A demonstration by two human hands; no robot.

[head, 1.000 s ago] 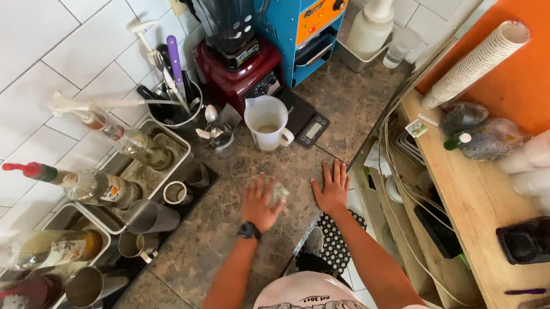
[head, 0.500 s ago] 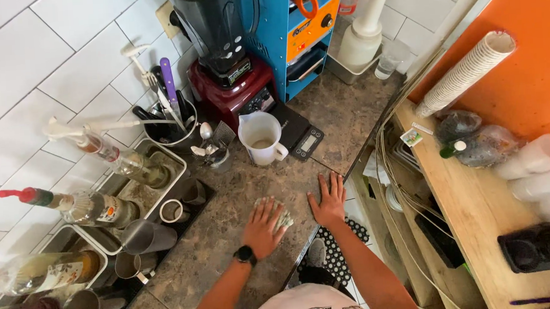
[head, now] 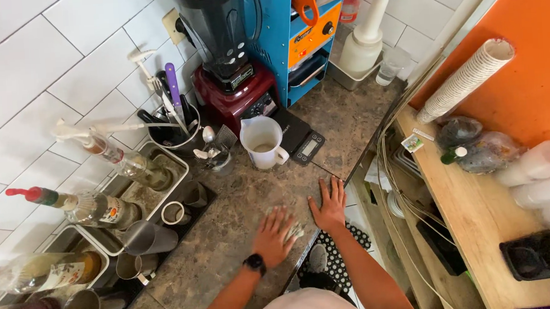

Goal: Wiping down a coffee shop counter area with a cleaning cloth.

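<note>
A small pale cloth (head: 294,229) lies on the brown stone surface (head: 230,246), close to its front edge. The left hand (head: 273,236) rests palm down on top of the cloth, fingers spread, so that only a strip of cloth shows past the fingertips on the right side. Most of the cloth is covered; its full shape and size cannot be made out. A dark watch (head: 254,262) sits on the left wrist.

The right hand (head: 330,203) lies flat on the surface just beside the cloth, fingers spread wide, holding nothing. It sits at the very edge of the surface.

Beyond the hands stands a white jug (head: 263,142) with its handle turned toward the person. A black scale (head: 303,140) lies beside the jug on the right. Behind these stand a blender with a red base (head: 236,90) and a blue and orange machine (head: 297,42).

To the left, metal trays (head: 162,180) hold pump bottles (head: 100,210), lying tilted. A round holder (head: 175,132) keeps utensils upright against the white tiled wall. Metal cups (head: 146,237) lie near the trays; the lowest ones are cut off by the frame.

To the right, a wooden shelf (head: 482,218) carries a stack of paper cups (head: 464,80), lying on its side, and clear plastic cups (head: 543,163), which are blurred. A dark object at the lower right corner is cut off and cannot be identified.
</note>
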